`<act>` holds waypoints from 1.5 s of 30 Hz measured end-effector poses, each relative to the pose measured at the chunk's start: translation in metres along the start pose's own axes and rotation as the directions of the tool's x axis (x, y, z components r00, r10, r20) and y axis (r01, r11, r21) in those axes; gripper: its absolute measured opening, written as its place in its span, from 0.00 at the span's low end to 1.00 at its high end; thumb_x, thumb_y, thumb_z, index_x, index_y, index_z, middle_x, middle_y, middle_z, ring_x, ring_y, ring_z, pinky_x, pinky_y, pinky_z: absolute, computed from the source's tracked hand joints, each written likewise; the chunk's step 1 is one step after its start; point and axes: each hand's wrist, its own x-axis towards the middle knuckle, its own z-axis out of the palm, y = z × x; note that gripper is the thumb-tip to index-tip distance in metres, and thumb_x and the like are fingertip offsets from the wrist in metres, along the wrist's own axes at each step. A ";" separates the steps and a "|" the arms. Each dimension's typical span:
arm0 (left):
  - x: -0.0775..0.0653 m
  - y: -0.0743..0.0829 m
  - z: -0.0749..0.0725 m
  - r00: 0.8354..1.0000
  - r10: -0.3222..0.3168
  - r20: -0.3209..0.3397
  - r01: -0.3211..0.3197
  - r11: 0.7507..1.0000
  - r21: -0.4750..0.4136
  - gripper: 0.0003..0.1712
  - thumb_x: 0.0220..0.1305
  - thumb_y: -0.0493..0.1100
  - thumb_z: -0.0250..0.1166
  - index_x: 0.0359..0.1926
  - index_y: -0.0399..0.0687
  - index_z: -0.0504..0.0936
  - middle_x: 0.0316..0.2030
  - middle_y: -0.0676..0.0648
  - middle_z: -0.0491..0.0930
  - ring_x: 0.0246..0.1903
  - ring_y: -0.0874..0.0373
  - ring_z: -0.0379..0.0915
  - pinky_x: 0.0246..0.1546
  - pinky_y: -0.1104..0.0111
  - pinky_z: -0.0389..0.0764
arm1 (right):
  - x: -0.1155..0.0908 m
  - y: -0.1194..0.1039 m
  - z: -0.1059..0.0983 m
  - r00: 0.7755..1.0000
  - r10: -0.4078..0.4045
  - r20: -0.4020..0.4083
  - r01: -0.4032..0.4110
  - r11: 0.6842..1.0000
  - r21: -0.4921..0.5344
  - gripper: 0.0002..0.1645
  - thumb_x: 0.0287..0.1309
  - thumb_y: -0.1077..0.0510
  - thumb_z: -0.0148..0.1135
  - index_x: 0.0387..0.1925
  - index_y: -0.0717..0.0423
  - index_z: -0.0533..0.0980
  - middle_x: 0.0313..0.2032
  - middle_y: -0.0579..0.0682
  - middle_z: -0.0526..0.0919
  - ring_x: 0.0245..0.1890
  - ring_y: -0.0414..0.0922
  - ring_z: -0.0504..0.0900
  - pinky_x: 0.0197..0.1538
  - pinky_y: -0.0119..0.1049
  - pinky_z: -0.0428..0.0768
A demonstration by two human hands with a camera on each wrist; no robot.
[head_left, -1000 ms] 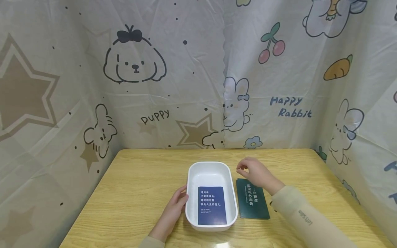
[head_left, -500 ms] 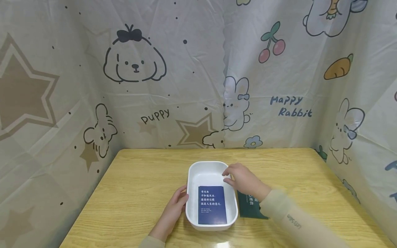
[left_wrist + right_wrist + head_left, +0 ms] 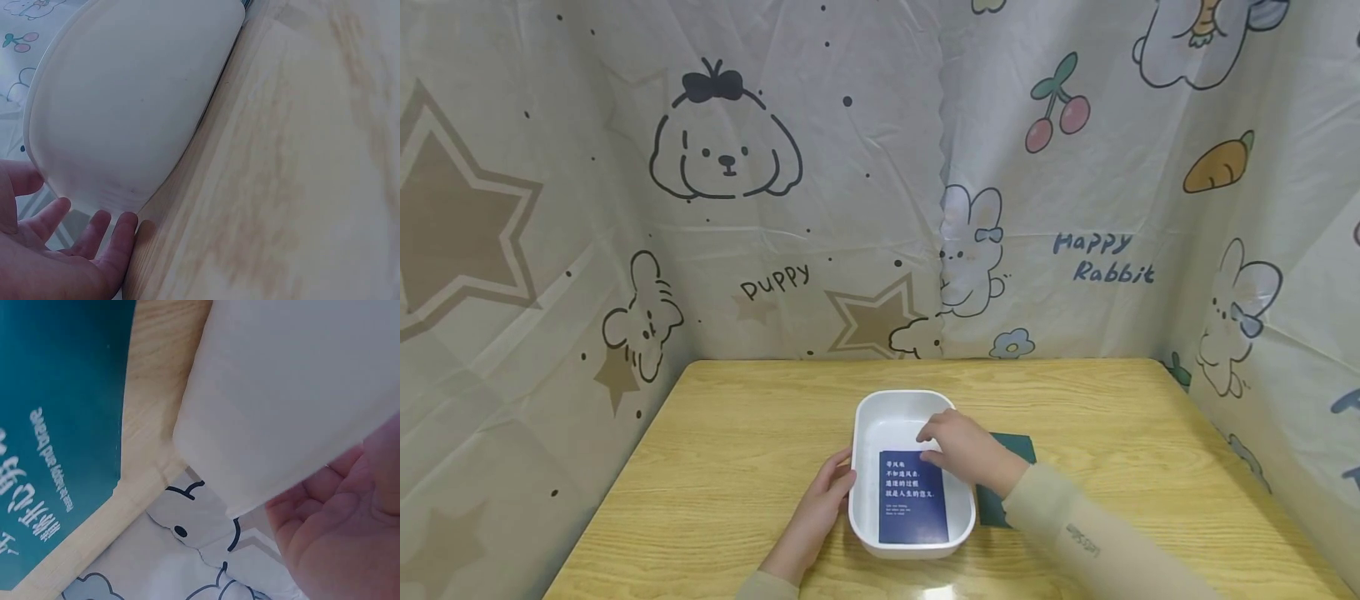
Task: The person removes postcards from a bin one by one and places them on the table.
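Note:
A white, deep rectangular tray [image 3: 859,533] with rounded corners stands on the table. Inside it lies a dark blue card [image 3: 913,500] with white writing, in the near part of the tray floor. My left hand [image 3: 820,508] touches the tray's left outer wall; in the left wrist view its fingertips rest against that wall. Over the tray's right rim reaches my right hand [image 3: 962,446], its thumb and fingers apart, with nothing visible between them. They hover near the blue card's far edge. Right of the tray lies a dark green card [image 3: 56,412] with white writing, partly hidden by my right forearm.
The wood-grain table [image 3: 715,467] extends on both sides of the tray. A pale curtain [image 3: 820,208] printed with cartoon animals, stars and fruit hangs behind the table and along both sides.
My right hand has moved left and nearer, from above the green card to over the tray, and its forearm now covers more of that card. The left hand and tray stay in place.

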 end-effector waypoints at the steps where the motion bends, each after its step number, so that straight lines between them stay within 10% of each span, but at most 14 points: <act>1: 0.000 0.000 0.000 1.000 0.000 -0.001 0.000 1.000 0.001 0.27 0.71 0.48 0.51 0.69 0.49 0.63 0.62 0.32 0.68 0.56 0.44 0.68 0.56 0.50 0.74 | 0.000 -0.001 0.001 1.000 0.005 0.013 -0.005 1.000 -0.006 0.16 0.56 0.51 0.65 0.45 0.53 0.82 0.44 0.50 0.84 0.48 0.47 0.77 0.56 0.46 0.79; 45: 0.000 0.000 -0.001 1.000 0.013 0.009 -0.013 1.000 0.008 0.29 0.71 0.48 0.51 0.69 0.45 0.61 0.61 0.30 0.68 0.54 0.43 0.69 0.54 0.51 0.75 | 0.010 -0.010 0.019 0.989 0.022 0.147 0.022 0.957 -0.290 0.33 0.47 0.37 0.67 0.48 0.56 0.80 0.42 0.50 0.81 0.40 0.44 0.72 0.53 0.42 0.78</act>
